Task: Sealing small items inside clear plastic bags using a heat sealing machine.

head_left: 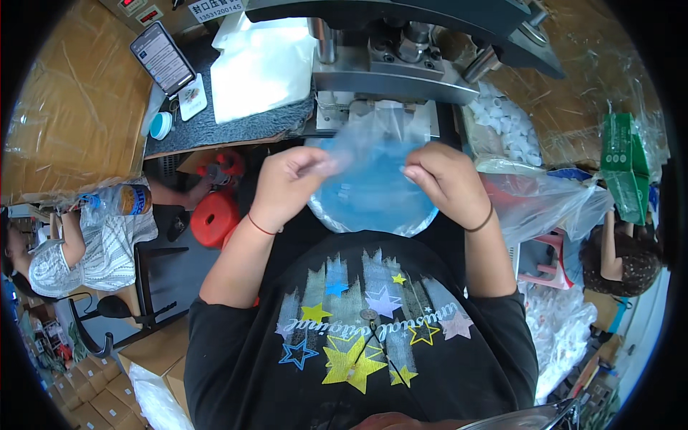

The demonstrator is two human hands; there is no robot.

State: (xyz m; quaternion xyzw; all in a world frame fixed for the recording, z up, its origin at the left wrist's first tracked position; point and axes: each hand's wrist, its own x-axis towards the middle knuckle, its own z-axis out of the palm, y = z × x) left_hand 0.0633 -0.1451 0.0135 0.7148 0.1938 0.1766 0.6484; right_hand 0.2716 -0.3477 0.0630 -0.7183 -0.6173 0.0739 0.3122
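Note:
My left hand [290,179] is closed in a pinch, and a blurred, see-through piece of film [352,145] shows at its fingertips. Its exact kind is smeared by motion. To the right, my right hand [451,183] has its thumb and fingers pressed together; whatever they hold, if anything, does not show. Both hands are raised over a round blue surface [380,197] with a shiny plastic-wrapped rim, close to my body. Just beyond them stands a metal press machine [401,72], with clear plastic [390,122] lying at its base.
Left of the press, a stack of white translucent sheets [261,72] lies on a dark cloth-covered bench beside a propped phone [163,59] and a small teal-lidded tub [161,125]. White plastic caps [505,125] are heaped at the right. A red stool [215,218] and other people appear at the sides.

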